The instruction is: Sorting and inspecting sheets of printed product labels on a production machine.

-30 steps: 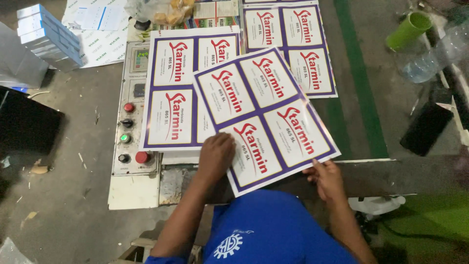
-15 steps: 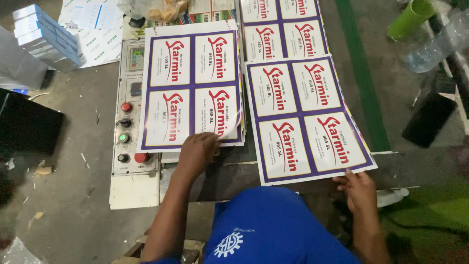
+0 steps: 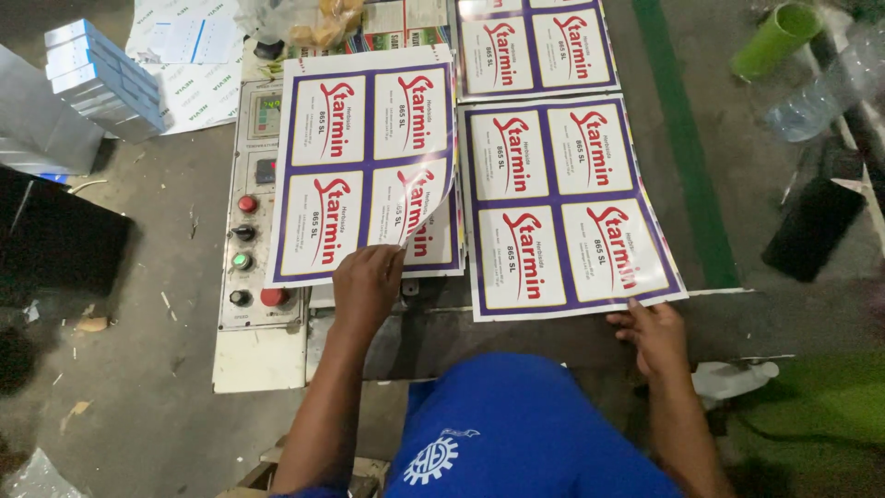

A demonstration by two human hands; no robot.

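Your left hand [image 3: 367,284] pinches the near right corner of the top sheet [image 3: 369,166], curling it up off the stack. Your right hand [image 3: 656,334] lies flat, fingers spread, on the near edge of the right sheet [image 3: 567,212] beside it.

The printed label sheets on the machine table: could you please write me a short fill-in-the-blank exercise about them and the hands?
1. The left hand lifts a corner of the top sheet of the stack of printed sheets, which lies beside the control panel with red and ____ buttons.
2. The right hand touches the ____ edge of the single sheet.
3. Each sheet shows ____ labels.

Missing words: green; bottom; four
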